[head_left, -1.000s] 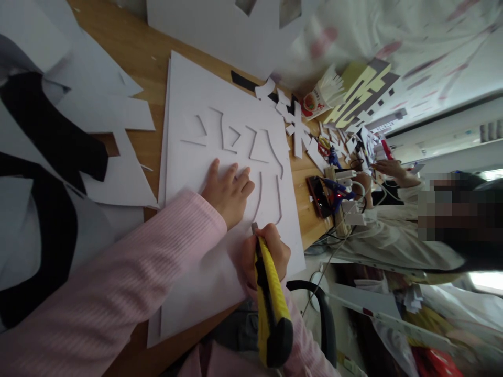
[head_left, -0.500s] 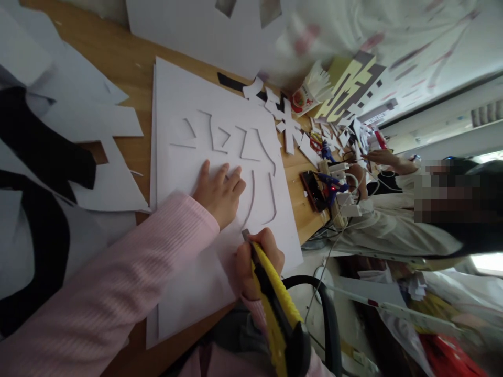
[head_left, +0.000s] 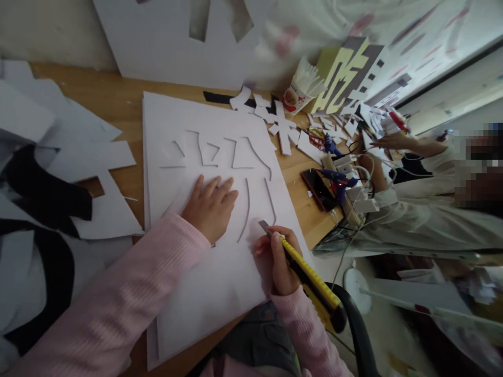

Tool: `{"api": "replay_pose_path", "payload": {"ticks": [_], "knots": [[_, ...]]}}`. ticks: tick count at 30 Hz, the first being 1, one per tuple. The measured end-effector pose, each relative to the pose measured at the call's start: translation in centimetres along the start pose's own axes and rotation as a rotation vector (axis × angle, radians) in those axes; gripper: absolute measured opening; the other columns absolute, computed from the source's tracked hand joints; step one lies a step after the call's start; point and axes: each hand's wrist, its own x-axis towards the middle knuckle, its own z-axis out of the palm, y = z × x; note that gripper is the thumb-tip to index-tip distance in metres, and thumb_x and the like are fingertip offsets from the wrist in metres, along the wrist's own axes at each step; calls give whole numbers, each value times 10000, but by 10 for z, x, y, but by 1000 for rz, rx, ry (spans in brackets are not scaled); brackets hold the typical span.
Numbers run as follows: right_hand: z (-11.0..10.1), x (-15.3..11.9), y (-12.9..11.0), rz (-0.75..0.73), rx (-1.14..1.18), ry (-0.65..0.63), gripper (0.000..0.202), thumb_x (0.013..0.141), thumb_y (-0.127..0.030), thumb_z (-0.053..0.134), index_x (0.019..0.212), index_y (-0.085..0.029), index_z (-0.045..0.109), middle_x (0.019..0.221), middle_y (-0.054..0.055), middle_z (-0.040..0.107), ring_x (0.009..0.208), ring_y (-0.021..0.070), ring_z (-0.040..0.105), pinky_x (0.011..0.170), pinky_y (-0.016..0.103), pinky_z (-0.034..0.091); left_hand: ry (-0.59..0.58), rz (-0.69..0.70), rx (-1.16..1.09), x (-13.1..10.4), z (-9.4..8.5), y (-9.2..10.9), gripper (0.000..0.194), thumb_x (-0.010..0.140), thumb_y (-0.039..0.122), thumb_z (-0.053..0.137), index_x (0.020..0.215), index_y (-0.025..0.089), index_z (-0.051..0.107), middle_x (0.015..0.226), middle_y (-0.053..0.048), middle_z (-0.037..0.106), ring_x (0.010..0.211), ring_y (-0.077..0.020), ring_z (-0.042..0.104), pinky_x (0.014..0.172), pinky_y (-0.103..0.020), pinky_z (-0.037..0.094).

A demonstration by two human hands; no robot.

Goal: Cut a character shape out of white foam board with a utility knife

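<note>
A white foam-like board (head_left: 196, 309) lies before me on top of another white sheet, with several dark, narrow cut lines across its upper half. My left hand (head_left: 210, 209) rests flat on its middle, fingers spread, over part of the lines. My right hand (head_left: 283, 254) grips a yellow and black utility knife (head_left: 312, 275), its handle slanting down to the right. The blade (head_left: 264, 226) is out, close to the lower end of the right-hand curved line. Whether its tip touches the board I cannot tell.
White and black cut pieces (head_left: 94, 152) crowd the left side. Beyond the board are white scraps (head_left: 283, 128), a paper cup (head_left: 296, 97), a phone (head_left: 317, 188) and a blue glue gun (head_left: 338, 180) by a power strip. Another person's hand (head_left: 396, 141) is at the right.
My right hand and the knife have moved up and to the right, from below the left curved line to beside the right one. The view has shifted; my left hand stays flat on the board.
</note>
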Motion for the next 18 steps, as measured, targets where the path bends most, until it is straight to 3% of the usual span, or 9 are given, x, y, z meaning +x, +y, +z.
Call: {"api": "replay_pose_path", "payload": {"ticks": [4, 7, 10, 15, 18], "knots": [[-2, 2, 4, 74, 111, -14, 243, 918, -433, 551, 987, -200, 564, 652, -7, 678, 532, 107, 596, 548, 230, 477, 98, 87, -137, -3, -8, 0, 161, 848, 230, 565, 918, 201, 707, 1203, -88, 622, 1177, -292, 497, 1089, -564, 272], [-6, 5, 3, 90, 279, 20, 223, 919, -432, 549, 963, -213, 562, 599, -33, 652, 488, 91, 567, 505, 202, 456, -23, 11, -215, -5, -13, 9, 134, 706, 379, 744, 730, 250, 714, 993, -53, 620, 978, -277, 509, 937, -540, 360], [-9, 8, 2, 112, 441, 98, 218, 902, -441, 570, 929, -224, 558, 544, -62, 613, 421, 79, 512, 434, 179, 424, -166, -79, -186, -7, -16, 26, 218, 611, 429, 819, 738, 278, 725, 921, -34, 601, 913, -262, 482, 868, -508, 363], [-13, 8, 3, 132, 526, 56, 204, 904, -422, 578, 911, -218, 569, 532, -62, 603, 408, 70, 493, 413, 164, 393, -331, -376, -64, -6, -25, 53, 71, 738, 328, 731, 740, 257, 729, 855, -33, 641, 944, -276, 493, 826, -453, 358], [-14, 7, 4, 139, 543, 39, 191, 918, -408, 564, 935, -218, 566, 538, -62, 602, 415, 68, 489, 426, 168, 387, -431, -486, 11, -4, -31, 65, 161, 806, 337, 648, 697, 241, 716, 849, -39, 656, 953, -286, 519, 803, -451, 351]]}}
